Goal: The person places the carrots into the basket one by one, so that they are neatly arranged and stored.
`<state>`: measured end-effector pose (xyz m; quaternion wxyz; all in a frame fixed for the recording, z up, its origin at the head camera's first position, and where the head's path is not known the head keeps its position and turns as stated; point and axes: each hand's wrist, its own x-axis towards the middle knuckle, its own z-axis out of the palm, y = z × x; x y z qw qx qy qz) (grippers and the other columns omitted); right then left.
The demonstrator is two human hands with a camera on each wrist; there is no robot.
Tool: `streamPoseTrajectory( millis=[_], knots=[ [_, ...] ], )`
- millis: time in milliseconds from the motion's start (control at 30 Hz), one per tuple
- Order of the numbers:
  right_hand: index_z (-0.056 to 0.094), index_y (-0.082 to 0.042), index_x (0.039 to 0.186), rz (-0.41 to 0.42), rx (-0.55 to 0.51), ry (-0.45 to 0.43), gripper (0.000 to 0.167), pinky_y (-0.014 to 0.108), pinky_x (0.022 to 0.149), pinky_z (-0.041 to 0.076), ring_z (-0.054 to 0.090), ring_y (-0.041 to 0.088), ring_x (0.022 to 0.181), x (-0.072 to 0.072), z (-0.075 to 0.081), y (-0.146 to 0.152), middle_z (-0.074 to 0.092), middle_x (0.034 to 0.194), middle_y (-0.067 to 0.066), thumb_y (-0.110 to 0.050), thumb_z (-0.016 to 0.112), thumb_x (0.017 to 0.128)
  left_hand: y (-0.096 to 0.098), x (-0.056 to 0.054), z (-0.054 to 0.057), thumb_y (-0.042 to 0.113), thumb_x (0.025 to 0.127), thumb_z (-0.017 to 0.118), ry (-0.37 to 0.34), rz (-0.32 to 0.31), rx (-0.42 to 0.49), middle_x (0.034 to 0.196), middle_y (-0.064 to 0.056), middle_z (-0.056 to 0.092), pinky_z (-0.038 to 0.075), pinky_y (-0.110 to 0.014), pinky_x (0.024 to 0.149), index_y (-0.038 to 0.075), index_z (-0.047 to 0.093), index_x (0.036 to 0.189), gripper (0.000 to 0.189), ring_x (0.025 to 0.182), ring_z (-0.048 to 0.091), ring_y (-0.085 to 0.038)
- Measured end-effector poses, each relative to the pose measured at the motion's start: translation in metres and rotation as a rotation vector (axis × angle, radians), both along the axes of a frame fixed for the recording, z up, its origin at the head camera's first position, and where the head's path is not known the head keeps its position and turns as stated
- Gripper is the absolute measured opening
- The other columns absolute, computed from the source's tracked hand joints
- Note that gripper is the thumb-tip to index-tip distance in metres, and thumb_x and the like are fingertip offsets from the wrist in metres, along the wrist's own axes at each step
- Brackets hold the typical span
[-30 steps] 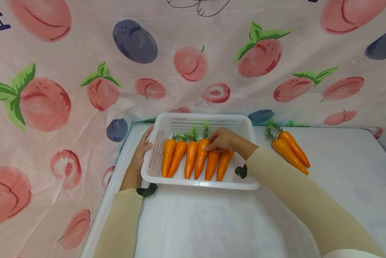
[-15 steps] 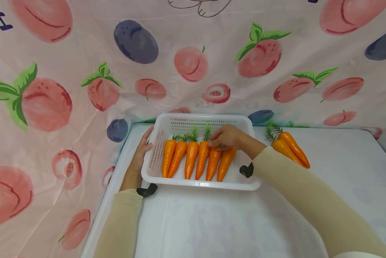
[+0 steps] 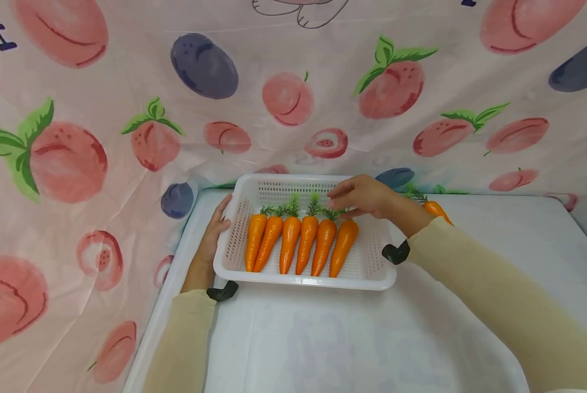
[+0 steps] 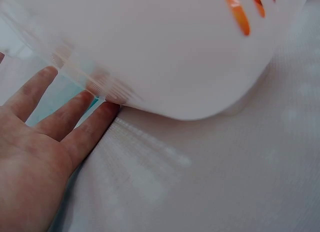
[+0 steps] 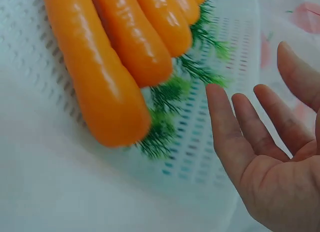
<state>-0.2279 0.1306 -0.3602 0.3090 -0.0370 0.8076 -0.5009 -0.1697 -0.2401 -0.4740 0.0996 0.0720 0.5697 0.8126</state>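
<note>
A white perforated basket (image 3: 298, 280) holds a row of several orange carrots (image 3: 290, 243), their green tops toward the back wall. My left hand (image 3: 214, 237) touches the basket's left side; in the left wrist view its straight fingers (image 4: 67, 114) rest against the outer wall. Over the back right of the basket is my right hand (image 3: 367, 197), just above the tops of the rightmost carrots. The right wrist view shows that hand with spread, loosely bent fingers (image 5: 225, 122) and nothing between them, apart from the nearest carrot (image 5: 95, 67).
Right of the basket, a carrot (image 3: 437, 210) lies on the white table (image 3: 509, 245), mostly hidden behind the right forearm. A fruit-print cloth (image 3: 254, 65) rises behind the table and along its left side.
My right hand has let go of the carrots and moved up and to the right, uncovering the rightmost ones. Its sleeve now covers most of the carrots outside. My left hand stays put.
</note>
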Motion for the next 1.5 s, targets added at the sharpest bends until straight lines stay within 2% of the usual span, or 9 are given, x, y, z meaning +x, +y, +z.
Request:
streamPoseTrajectory(
  millis=[100,333,567,767,1033,1200,1500],
  knots=[
    [0.055,-0.002,0.143,0.02,0.007,0.026,0.056,0.052,0.106,0.051,0.055,0.039,0.133,0.0,0.009,0.01,0.056,0.145,0.017,-0.022,0.072,0.095,0.0,0.0,-0.001,0.013,0.096,0.036,0.001,-0.003,-0.001,0.167,-0.008,0.028,0.048,-0.037,0.11,0.033,0.025,0.162,0.07,0.143,0.04,-0.028],
    [0.053,-0.011,0.147,0.017,0.099,0.11,0.06,0.053,0.106,0.051,0.056,0.033,0.13,0.002,0.028,0.036,0.057,0.145,0.012,-0.033,0.073,0.094,0.0,0.001,0.001,0.013,0.095,0.036,0.006,-0.003,0.002,0.167,-0.008,0.028,0.049,-0.037,0.109,0.032,0.025,0.161,0.07,0.142,0.041,-0.028],
    [0.048,-0.016,0.15,0.023,0.113,0.128,0.067,0.054,0.11,0.048,0.051,0.032,0.135,0.006,0.047,0.066,0.052,0.151,0.012,-0.036,0.074,0.092,0.001,0.002,0.001,0.014,0.095,0.037,0.001,0.003,-0.008,0.167,-0.008,0.029,0.049,-0.036,0.109,0.033,0.025,0.162,0.07,0.142,0.041,-0.027],
    [0.046,-0.016,0.153,0.035,0.167,0.19,0.072,0.052,0.108,0.048,0.051,0.028,0.134,0.003,0.054,0.095,0.051,0.152,0.012,-0.041,0.075,0.091,0.001,0.002,0.0,0.014,0.096,0.038,-0.009,0.008,0.002,0.168,-0.006,0.028,0.049,-0.039,0.108,0.035,0.026,0.161,0.07,0.145,0.039,-0.029],
    [0.037,-0.015,0.158,0.021,0.144,0.209,0.072,0.056,0.112,0.043,0.046,0.03,0.139,0.004,0.048,0.134,0.044,0.156,0.015,-0.036,0.068,0.097,0.0,0.001,-0.001,0.014,0.097,0.038,-0.007,0.0,0.0,0.168,-0.004,0.027,0.05,-0.037,0.108,0.036,0.026,0.161,0.069,0.145,0.038,-0.028],
    [0.03,-0.018,0.161,0.003,0.184,0.198,0.075,0.056,0.112,0.042,0.045,0.035,0.141,0.004,0.038,0.16,0.04,0.16,0.015,-0.04,0.065,0.098,0.001,0.001,0.0,0.014,0.096,0.037,-0.002,0.004,0.009,0.168,-0.006,0.028,0.05,-0.037,0.108,0.035,0.026,0.161,0.069,0.143,0.04,-0.027],
    [0.025,-0.013,0.162,-0.063,0.256,0.14,0.083,0.064,0.113,0.038,0.036,0.044,0.144,0.003,0.015,0.202,0.032,0.162,0.023,-0.05,0.063,0.097,0.001,0.001,-0.001,0.014,0.096,0.039,0.006,0.0,0.007,0.168,-0.006,0.027,0.05,-0.037,0.108,0.035,0.026,0.161,0.069,0.145,0.038,-0.029]
  ],
)
